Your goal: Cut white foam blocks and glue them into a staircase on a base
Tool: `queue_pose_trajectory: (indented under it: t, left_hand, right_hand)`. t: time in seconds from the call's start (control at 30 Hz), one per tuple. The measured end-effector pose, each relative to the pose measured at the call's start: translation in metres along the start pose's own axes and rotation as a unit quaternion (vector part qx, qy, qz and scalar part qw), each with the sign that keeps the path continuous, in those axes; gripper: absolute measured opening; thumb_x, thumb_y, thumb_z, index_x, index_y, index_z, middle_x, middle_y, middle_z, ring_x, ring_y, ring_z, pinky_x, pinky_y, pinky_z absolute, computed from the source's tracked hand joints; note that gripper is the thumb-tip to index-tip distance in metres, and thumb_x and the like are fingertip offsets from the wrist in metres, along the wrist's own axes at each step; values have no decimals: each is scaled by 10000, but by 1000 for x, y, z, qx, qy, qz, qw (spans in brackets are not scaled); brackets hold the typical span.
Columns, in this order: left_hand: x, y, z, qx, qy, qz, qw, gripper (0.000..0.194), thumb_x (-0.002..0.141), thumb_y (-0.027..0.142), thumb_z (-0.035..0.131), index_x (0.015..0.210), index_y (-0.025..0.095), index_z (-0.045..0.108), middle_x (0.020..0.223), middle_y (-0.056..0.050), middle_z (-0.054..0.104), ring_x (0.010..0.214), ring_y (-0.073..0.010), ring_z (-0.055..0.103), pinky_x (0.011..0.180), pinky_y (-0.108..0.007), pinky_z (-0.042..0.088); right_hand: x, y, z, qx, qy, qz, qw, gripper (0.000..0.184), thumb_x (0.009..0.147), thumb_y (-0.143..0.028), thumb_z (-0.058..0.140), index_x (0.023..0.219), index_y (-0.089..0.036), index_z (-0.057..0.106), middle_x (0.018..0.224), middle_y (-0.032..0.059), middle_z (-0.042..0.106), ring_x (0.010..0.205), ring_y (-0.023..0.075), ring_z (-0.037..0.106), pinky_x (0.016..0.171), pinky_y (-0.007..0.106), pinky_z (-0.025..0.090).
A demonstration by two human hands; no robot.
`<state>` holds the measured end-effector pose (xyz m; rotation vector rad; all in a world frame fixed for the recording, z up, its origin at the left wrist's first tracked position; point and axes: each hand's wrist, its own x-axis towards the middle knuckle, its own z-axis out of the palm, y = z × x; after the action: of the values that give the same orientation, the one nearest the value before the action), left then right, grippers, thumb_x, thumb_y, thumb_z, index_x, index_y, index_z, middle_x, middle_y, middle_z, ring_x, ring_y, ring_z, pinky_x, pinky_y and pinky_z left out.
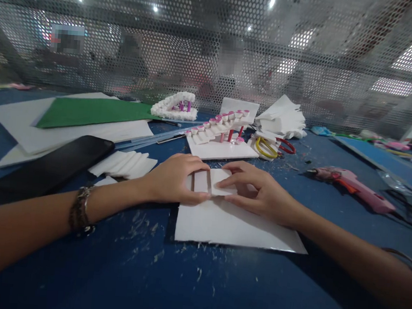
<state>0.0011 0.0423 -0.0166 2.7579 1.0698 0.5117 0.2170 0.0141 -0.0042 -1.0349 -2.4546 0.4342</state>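
Observation:
A white foam board sheet [232,228] lies in front of me on the blue table. Over its far left part, my left hand [179,178] grips a small white foam piece [201,182] between thumb and fingers. My right hand [260,192] pinches a second white foam piece [220,177] right beside it, fingertips pressing its face. The two pieces meet or nearly meet; I cannot tell if they are joined. Near my left wrist lies a stack of cut white foam strips [128,164]. Just beyond my hands stands a small white staircase model [218,127] with pink posts.
A pink glue gun [353,185] lies to the right, with scissors [267,148] further back. At left are a black phone-like slab [51,166], a green sheet [98,113] and white boards. A second white model [176,105] and a perforated metal screen [199,54] stand behind.

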Motion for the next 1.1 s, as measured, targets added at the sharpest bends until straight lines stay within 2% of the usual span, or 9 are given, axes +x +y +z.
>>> queue_pose_trajectory:
  t: [0.57,1.1]
  left_hand:
    - [-1,0,-1,5,-3,3,1000,590,681,513,511,1100,100,547,1070,-116,598,991,-263,521,893,-375,356]
    - [0,0,1,20,23,9,1000,563,679,498,521,1062,88,570,1027,-117,617,951,-256,542,866,-364,384]
  right_hand:
    - [1,-1,0,-2,0,2,1000,203,758,-312,568,930,-239,648,1170,91,512,1072,179,495,861,358,406]
    - [2,-3,1,-10,2,-11,1000,202,771,-289,549,924,-211,655,1151,108,506,1062,184,495,847,343,415]
